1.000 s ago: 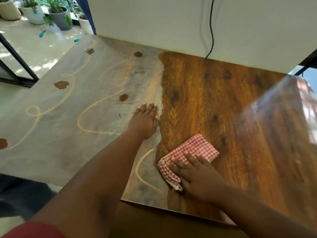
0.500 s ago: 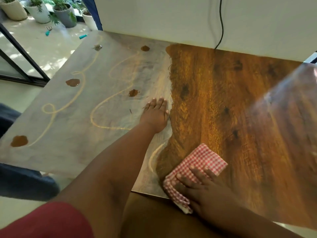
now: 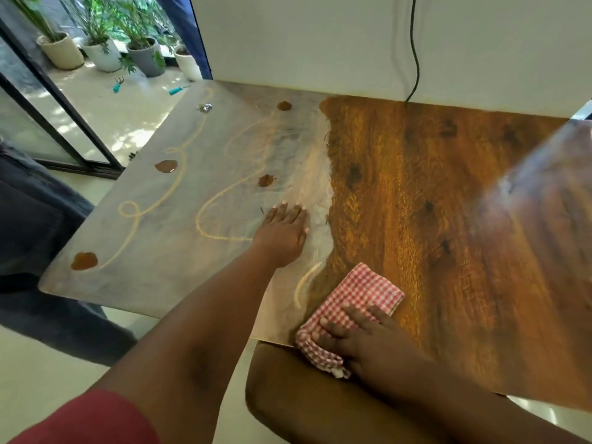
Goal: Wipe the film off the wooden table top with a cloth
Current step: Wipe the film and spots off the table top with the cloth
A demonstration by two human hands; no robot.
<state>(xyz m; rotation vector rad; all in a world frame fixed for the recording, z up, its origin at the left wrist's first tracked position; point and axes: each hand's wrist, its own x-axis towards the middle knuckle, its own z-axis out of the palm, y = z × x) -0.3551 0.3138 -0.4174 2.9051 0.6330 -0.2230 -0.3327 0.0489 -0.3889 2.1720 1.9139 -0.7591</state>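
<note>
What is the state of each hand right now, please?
Left hand: open, fingers straight, resting flat on the filmed part of the table top.
Right hand: open, straight fingers pressing the checked cloth at the near edge.

The left hand (image 3: 283, 233) lies flat, palm down, fingers straight and close together, pointing away from the body, its bare arm stretched out from a red sleeve (image 3: 86, 418). The right hand (image 3: 362, 339) sits nearer the body, palm down, fingers spread and pressing downward, the forearm coming in from the lower right.
</note>
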